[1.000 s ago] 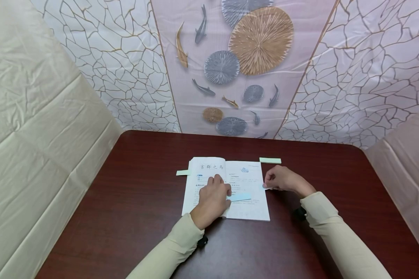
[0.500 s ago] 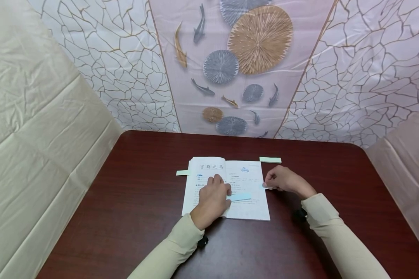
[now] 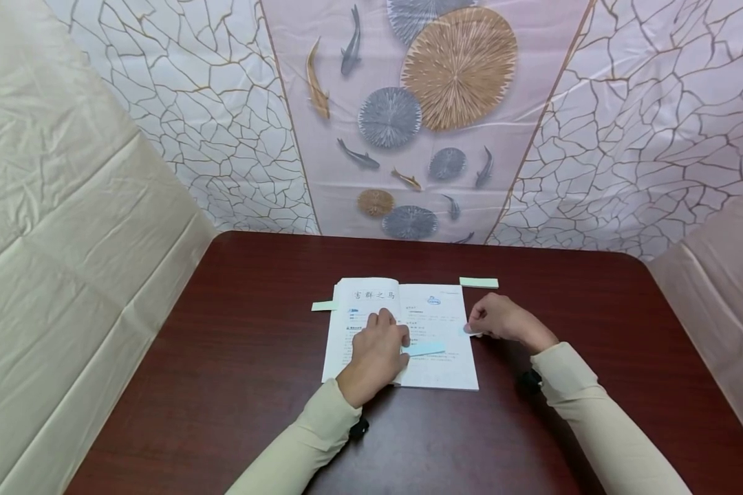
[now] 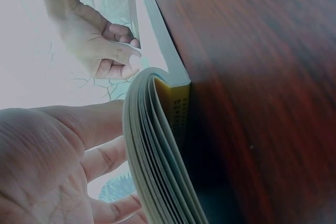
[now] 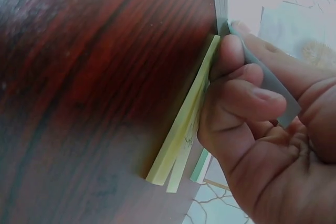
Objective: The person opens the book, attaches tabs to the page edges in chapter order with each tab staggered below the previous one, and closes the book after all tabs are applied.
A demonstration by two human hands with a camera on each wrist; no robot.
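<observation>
An open book (image 3: 439,376) with printed pages lies on the table. My left hand (image 3: 376,354) rests on it near the spine, fingers bent down over the page. Beside its thumb a light blue sticky strip (image 3: 427,349) lies across the right page. In the left wrist view the fingers (image 4: 105,158) reach over the curved pages (image 4: 157,156). At the book's right edge my right hand (image 3: 501,317) pinches a pale sticky note (image 5: 270,85) between thumb and finger; its tip overlaps the page edge. Close under these fingers is a yellow sticky-note pad (image 5: 184,119).
A green sticky-note pad (image 3: 479,282) lies just past the book's top right corner. A green tab (image 3: 324,306) sticks out from the left pages. The dark red table (image 3: 235,385) is bordered by cloth hangings at the back and sides.
</observation>
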